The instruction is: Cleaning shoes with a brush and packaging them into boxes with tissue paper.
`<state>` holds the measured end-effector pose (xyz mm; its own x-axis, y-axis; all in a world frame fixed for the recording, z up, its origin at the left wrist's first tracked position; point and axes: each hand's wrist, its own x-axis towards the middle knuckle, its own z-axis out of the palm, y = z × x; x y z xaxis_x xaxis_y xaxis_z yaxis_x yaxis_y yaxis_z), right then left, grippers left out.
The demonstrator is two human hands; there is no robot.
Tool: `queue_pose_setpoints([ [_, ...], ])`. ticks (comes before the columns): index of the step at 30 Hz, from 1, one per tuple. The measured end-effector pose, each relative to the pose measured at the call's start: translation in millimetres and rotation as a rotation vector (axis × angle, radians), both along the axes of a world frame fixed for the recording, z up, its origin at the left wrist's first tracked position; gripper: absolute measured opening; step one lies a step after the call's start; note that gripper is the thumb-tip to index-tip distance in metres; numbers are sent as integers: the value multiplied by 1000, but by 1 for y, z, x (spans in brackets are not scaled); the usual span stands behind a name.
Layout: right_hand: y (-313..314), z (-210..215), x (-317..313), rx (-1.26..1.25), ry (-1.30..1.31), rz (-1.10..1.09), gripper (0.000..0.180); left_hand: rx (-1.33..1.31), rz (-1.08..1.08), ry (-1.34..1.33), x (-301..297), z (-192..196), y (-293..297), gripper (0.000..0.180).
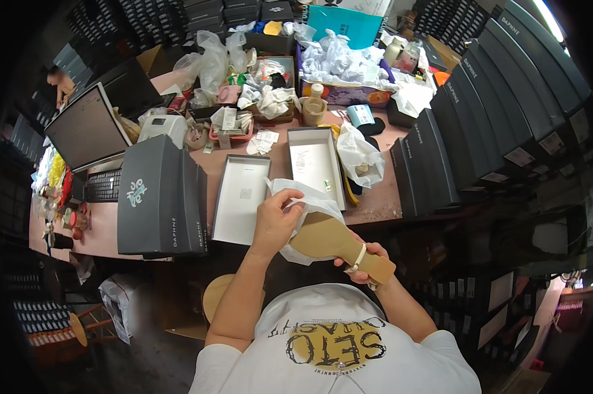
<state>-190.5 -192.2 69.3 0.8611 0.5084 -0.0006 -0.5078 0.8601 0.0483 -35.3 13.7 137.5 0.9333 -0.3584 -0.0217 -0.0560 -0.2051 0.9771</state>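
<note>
A sandal with a flat tan sole (324,238) is tilted in front of my chest, its underside facing up and its toe pointing away to the left. My right hand (370,264) grips it around the heel, where a pale strap crosses. White wrapping paper (300,255) lies around the toe end. My left hand (278,220) pinches this paper with bent fingers at the sandal's left side. Just beyond my hands are two shallow open white-lined box parts, one on the left (242,220) and one on the right (313,134). The sandal's upper is mostly hidden.
Dark shoe boxes (441,167) rise in a stack at the right, and others (153,197) stand at the left. A white-wrapped bundle (361,156) lies near the right box part. Farther back are a bin of crumpled paper (346,59) and a monitor (87,128). Another person (61,85) is at far left.
</note>
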Motion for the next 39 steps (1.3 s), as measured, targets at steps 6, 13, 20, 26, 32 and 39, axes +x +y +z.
queue_pose_setpoints([
  [6, -6, -3, 20, 70, 0, 36, 63, 82, -39, -80, 3, 2, -13, 22],
  [13, -13, 59, 82, -409, 412, -102, 36, 75, -213, -692, -22, 48, -61, 39],
  [20, -27, 46, 148, -784, 122, -361, 36, 61, -368, -836, -1, 43, -113, 33],
  [26, -38, 43, 176, -786, 110, -335, 37, 85, -447, -729, 5, 12, -132, 31],
  [32, -18, 55, 195, -1210, -142, -323, 38, 43, -90, -115, 12, -23, -45, 48],
  [39, 70, 65, 210, -1587, -481, 97, 39, -927, 518, 1120, 41, -68, -1, 75],
])
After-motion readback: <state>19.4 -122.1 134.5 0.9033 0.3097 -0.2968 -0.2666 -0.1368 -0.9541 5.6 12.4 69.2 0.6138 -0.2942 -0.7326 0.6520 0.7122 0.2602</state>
